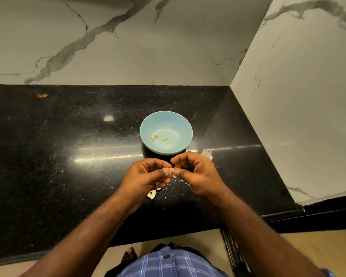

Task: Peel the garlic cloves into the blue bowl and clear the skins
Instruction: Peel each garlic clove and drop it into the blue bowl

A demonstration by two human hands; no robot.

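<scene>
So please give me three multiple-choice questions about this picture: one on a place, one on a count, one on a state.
1. Where is the blue bowl?
A. on the black counter, beyond the hands
B. on the floor
C. in the left hand

2. How many peeled pieces lie in the bowl?
A. none
B. two
C. six

3. What are both hands doing?
A. lying flat
B. pinching one garlic clove together
C. lifting the bowl

Key: 1 A, it stands on the counter; 2 B, two yellowish pieces show; 3 B, left hand and right hand meet on the clove.

Dim warm light — glare streaks on black countertop [68, 156]; wide-angle bending at edges, focus fairly sharp.
</scene>
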